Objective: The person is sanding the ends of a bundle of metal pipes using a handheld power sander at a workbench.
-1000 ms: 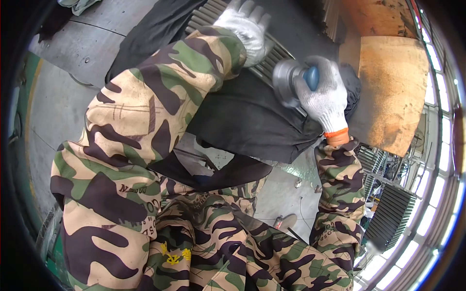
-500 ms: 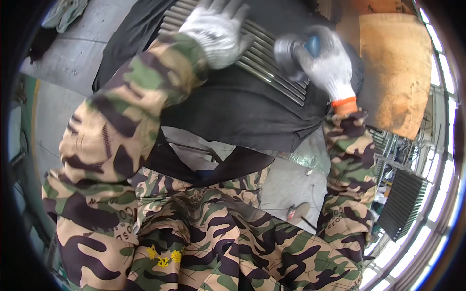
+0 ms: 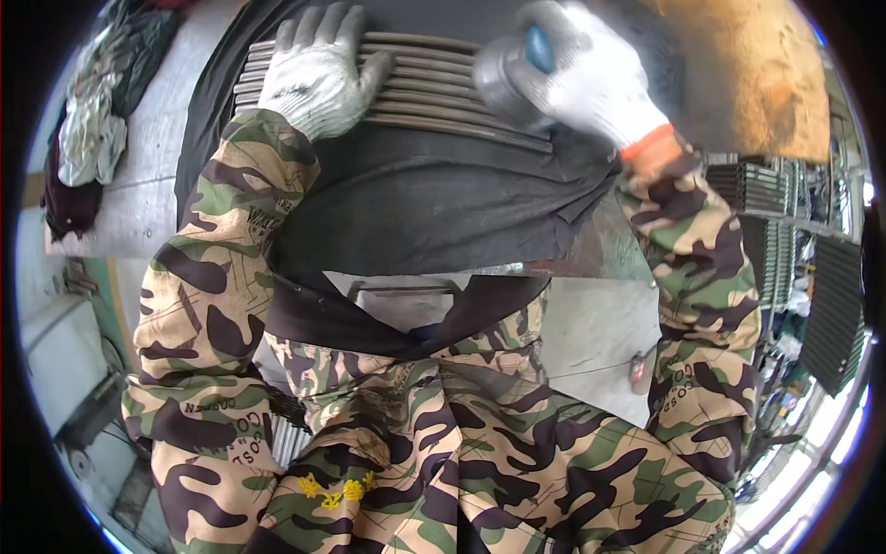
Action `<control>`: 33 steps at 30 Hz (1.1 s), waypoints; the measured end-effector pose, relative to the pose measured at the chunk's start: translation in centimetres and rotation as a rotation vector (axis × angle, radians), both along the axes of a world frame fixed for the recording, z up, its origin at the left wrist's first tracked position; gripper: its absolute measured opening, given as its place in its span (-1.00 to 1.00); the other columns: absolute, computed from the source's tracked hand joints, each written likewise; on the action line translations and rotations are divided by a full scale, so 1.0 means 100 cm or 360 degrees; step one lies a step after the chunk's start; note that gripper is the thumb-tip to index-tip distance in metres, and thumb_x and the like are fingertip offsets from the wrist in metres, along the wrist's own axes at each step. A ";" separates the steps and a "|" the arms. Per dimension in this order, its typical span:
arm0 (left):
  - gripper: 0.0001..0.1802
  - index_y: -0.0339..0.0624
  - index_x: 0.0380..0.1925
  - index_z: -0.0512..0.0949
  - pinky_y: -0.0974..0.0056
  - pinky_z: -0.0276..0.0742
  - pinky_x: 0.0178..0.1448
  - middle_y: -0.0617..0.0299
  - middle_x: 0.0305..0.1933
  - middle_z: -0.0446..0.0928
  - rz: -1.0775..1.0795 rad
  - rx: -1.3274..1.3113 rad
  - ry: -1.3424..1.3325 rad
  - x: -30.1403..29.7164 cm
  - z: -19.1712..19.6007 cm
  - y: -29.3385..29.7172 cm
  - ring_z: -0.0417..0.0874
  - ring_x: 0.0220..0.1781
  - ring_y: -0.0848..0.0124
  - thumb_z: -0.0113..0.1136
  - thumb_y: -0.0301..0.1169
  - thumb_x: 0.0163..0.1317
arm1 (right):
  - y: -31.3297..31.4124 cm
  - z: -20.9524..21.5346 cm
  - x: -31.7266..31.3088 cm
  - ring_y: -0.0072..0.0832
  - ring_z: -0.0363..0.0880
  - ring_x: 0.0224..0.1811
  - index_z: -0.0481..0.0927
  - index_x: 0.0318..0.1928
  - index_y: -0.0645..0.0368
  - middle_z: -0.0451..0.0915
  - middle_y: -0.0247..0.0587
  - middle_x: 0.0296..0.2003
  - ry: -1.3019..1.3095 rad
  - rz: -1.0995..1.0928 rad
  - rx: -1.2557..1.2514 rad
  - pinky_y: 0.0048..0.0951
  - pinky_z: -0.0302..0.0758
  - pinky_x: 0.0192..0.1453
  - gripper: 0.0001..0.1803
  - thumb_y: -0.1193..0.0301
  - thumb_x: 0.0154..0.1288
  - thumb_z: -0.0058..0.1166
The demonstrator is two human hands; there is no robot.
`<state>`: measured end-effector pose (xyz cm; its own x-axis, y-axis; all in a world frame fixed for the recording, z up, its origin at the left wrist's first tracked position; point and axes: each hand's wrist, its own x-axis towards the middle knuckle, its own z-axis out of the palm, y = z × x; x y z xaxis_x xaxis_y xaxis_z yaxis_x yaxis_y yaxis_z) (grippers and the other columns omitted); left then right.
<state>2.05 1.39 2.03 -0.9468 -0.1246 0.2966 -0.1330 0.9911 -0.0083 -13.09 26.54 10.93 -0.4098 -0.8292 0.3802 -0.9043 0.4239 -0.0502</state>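
Several slim metal rods [image 3: 434, 102] lie side by side on a black cloth [image 3: 425, 198]. My left hand [image 3: 318, 74], in a whitish knit glove, rests flat across their left part with its fingers stretched out. Near the rods' right end, my right hand [image 3: 600, 74], gloved with an orange cuff, is closed around a round grey tool with a blue knob [image 3: 539, 49]. The tool's grey body [image 3: 503, 81] sits over the rods; motion blurs it, and its underside is hidden. Both of my sleeves are camouflage cloth.
A brown, stained board [image 3: 771, 78] lies at the far right. Crumpled cloths and gloves [image 3: 92, 138] lie on the table's left side. Racks with more rods [image 3: 771, 189] and a dark ribbed panel [image 3: 831, 295] stand to the right.
The view has turned, so the rods run nearly level across it instead of slanting. My left hand stays flat on the rods, and my right hand keeps its hold on the round tool.
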 end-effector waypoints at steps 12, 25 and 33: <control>-0.35 -0.30 0.31 0.51 -0.16 0.35 0.44 -0.07 0.29 0.56 -0.0047 -0.0179 0.0248 0.000 -0.019 -0.022 0.51 0.33 -0.07 0.16 0.00 0.45 | -0.023 -0.003 -0.025 0.13 0.74 -0.20 0.65 -0.23 0.23 0.70 0.16 -0.34 -0.0109 0.0111 0.0017 0.02 0.69 -0.08 -0.68 0.20 0.23 0.24; -0.29 -0.34 0.36 0.49 -0.17 0.27 0.52 -0.12 0.36 0.53 -0.0006 -0.0062 0.0140 -0.004 -0.006 -0.008 0.46 0.42 -0.08 0.13 0.04 0.48 | 0.004 0.015 -0.009 0.12 0.72 -0.18 0.61 -0.24 0.19 0.65 0.12 -0.34 -0.0128 0.0063 0.0051 -0.01 0.67 -0.07 -0.71 0.21 0.26 0.23; -0.35 -0.31 0.38 0.50 -0.18 0.28 0.54 -0.15 0.43 0.53 0.0184 -0.0105 0.0059 0.019 0.000 -0.019 0.46 0.46 -0.10 0.07 -0.01 0.54 | -0.005 -0.001 0.004 0.09 0.71 -0.23 0.65 -0.21 0.19 0.64 0.10 -0.33 -0.0154 0.0188 -0.0040 0.02 0.67 -0.12 -0.69 0.18 0.25 0.27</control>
<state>3.95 -0.48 2.04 -0.9156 -0.2111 0.3422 -0.2475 0.9667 -0.0658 -12.74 26.03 10.82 -0.3458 -0.8644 0.3650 -0.9382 0.3125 -0.1488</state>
